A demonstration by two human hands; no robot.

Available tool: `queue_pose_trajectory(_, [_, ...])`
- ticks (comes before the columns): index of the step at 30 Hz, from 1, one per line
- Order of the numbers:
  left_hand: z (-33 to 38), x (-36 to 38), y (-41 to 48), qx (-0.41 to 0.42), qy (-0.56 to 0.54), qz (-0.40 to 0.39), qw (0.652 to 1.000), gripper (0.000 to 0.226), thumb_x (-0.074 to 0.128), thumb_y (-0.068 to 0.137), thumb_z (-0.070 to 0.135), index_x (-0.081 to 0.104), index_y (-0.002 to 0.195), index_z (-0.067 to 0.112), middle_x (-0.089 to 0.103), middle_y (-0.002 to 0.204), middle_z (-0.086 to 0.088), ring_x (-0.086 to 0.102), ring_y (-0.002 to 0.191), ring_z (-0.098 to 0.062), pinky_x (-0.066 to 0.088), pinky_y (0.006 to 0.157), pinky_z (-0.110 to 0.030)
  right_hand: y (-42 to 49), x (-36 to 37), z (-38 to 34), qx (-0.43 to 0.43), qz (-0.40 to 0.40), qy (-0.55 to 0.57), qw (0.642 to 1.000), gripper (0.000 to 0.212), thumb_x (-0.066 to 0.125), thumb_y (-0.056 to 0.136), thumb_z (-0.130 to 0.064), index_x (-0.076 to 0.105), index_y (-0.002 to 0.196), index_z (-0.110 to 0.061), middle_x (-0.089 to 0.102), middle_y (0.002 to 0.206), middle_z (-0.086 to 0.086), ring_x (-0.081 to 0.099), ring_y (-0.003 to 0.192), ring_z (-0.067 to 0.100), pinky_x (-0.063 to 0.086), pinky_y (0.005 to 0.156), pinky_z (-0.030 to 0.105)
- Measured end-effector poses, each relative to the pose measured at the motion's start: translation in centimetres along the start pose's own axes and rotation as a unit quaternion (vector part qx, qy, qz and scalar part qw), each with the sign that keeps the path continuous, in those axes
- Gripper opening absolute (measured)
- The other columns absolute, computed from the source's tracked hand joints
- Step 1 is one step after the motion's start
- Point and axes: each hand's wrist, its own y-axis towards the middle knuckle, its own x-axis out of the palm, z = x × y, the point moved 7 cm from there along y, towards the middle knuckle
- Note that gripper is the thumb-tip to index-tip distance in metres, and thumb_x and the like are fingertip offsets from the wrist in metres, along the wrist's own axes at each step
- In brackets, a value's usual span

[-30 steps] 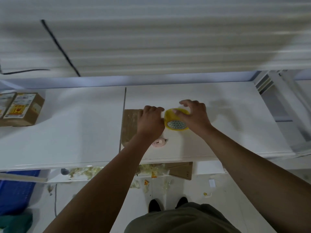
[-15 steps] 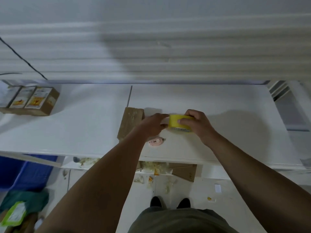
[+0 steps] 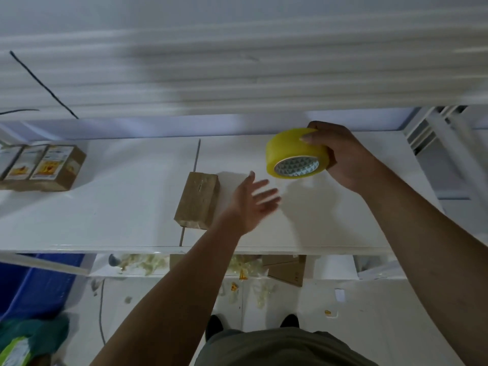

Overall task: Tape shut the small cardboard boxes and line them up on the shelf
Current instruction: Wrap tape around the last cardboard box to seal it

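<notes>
A small brown cardboard box [image 3: 197,200] lies on the white shelf [image 3: 118,207], near its middle seam. My right hand [image 3: 343,157] grips a yellow tape roll [image 3: 293,153] and holds it in the air, above and to the right of the box. My left hand [image 3: 253,202] hovers just right of the box with its fingers spread and holds nothing. A row of taped boxes with printed labels [image 3: 39,167] stands at the shelf's far left.
A white ribbed wall rises behind the shelf. Below the shelf edge a lower ledge holds flat cardboard [image 3: 287,269] and crumpled tape scraps [image 3: 142,262]. A blue bin [image 3: 34,283] stands at lower left. A white frame [image 3: 443,133] is at the right.
My right hand has lifted the tape roll up and to the right, off the shelf. My left hand has let go of the roll and opened beside the box.
</notes>
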Motion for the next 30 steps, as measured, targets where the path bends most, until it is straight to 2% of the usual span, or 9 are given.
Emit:
queue_pose_trajectory(3, [-0.7, 2.5, -2.6, -0.065, -0.136, -0.137, 0.979, 0.076, 0.062, 0.101, 0.060, 0.059, 0.143, -0.002, 0.069, 0.138, -0.025, 0.071, 0.120, -0.044, 0.051, 0.113, -0.050, -0.3, 1.1, -0.3, -0.002, -0.005, 0.026, 1.000, 0.024, 0.071, 0.082, -0.017, 0.051, 0.069, -0.019, 0.043, 0.074, 0.003, 0.055, 0.072, 0.018, 0.036, 0.066, 0.034])
queue_pose_trajectory(5, [0.2, 2.6, -3.5, -0.037, -0.170, -0.139, 0.975, 0.049, 0.071, 0.101, 0.041, 0.070, 0.124, -0.003, 0.075, 0.119, -0.016, 0.076, 0.104, -0.031, 0.058, 0.099, -0.039, -0.7, 2.0, -0.3, 0.001, -0.003, 0.039, 0.999, 0.019, 0.064, 0.086, -0.015, 0.051, 0.072, -0.018, 0.045, 0.077, 0.005, 0.056, 0.075, 0.020, 0.038, 0.068, 0.035])
queue_pose_trajectory(7, [0.8, 1.6, -4.1, -0.018, -0.145, -0.118, 0.982, 0.016, 0.071, 0.100, 0.017, 0.074, 0.096, 0.002, 0.072, 0.090, -0.007, 0.073, 0.082, -0.018, 0.059, 0.082, -0.029, -1.1, 2.9, -0.3, -0.002, 0.000, 0.051, 0.999, 0.017, 0.061, 0.087, -0.015, 0.049, 0.074, -0.016, 0.044, 0.078, 0.006, 0.055, 0.077, 0.022, 0.039, 0.069, 0.035])
queue_pose_trajectory(9, [1.9, -0.6, -4.3, 0.005, -0.107, -0.083, 0.991, 0.022, 0.067, 0.102, 0.011, 0.075, 0.082, 0.007, 0.070, 0.078, -0.003, 0.071, 0.072, -0.012, 0.060, 0.072, -0.024, -1.5, 3.8, -0.1, -0.006, 0.008, 0.054, 0.998, 0.016, 0.060, 0.087, -0.014, 0.051, 0.075, -0.015, 0.044, 0.078, 0.006, 0.054, 0.075, 0.021, 0.038, 0.069, 0.035])
queue_pose_trajectory(15, [5.7, -8.3, -7.5, 0.099, 0.033, -0.027, 0.994, 0.011, 0.068, 0.103, 0.013, 0.074, 0.094, 0.013, 0.083, 0.095, -0.008, 0.081, 0.085, -0.018, 0.061, 0.067, -0.025, -2.3, 7.4, 2.3, 0.008, 0.031, 0.055, 0.998, 0.022, 0.066, 0.089, -0.017, 0.056, 0.070, -0.018, 0.037, 0.074, 0.005, 0.050, 0.071, 0.017, 0.035, 0.067, 0.034])
queue_pose_trajectory(18, [8.9, -12.1, -9.0, 0.184, 0.150, 0.023, 0.971, 0.022, 0.077, 0.097, 0.012, 0.081, 0.077, 0.018, 0.082, 0.090, -0.016, 0.082, 0.079, -0.023, 0.063, 0.065, -0.028, -2.5, 9.4, 4.1, 0.006, 0.063, -0.028, 0.998, 0.057, 0.084, 0.082, -0.048, 0.040, 0.069, -0.013, 0.024, 0.076, 0.010, 0.041, 0.069, 0.015, 0.031, 0.064, 0.032])
queue_pose_trajectory(20, [12.0, -14.6, -9.5, 0.230, 0.226, 0.068, 0.944, 0.021, 0.081, 0.094, 0.012, 0.084, 0.074, 0.019, 0.082, 0.083, -0.016, 0.081, 0.073, -0.025, 0.064, 0.065, -0.031, -2.0, 9.7, 5.2, 0.010, 0.127, -0.160, 0.979, 0.063, 0.085, 0.074, -0.061, 0.042, 0.064, -0.015, 0.031, 0.068, 0.003, 0.040, 0.065, 0.013, 0.030, 0.062, 0.032])
queue_pose_trajectory(23, [16.2, -18.4, -9.0, 0.243, 0.304, 0.130, 0.912, 0.007, 0.083, 0.094, 0.019, 0.083, 0.087, 0.016, 0.083, 0.082, -0.007, 0.082, 0.074, -0.023, 0.060, 0.064, -0.027, -1.0, 9.6, 6.9, 0.054, 0.205, -0.375, 0.903, 0.064, 0.085, 0.071, -0.068, 0.054, 0.064, -0.012, 0.051, 0.062, 0.000, 0.052, 0.061, 0.013, 0.035, 0.058, 0.031])
queue_pose_trajectory(30, [18.1, -21.7, -5.2, 0.264, 0.403, 0.181, 0.857, 0.012, 0.084, 0.093, 0.029, 0.078, 0.095, 0.018, 0.081, 0.082, 0.003, 0.079, 0.063, -0.012, 0.056, 0.055, -0.012, 1.6, 12.4, 10.0, 0.078, 0.210, -0.530, 0.818, 0.070, 0.071, 0.070, -0.087, 0.059, 0.072, -0.018, 0.063, 0.069, -0.003, 0.063, 0.073, 0.018, 0.043, 0.072, 0.035])
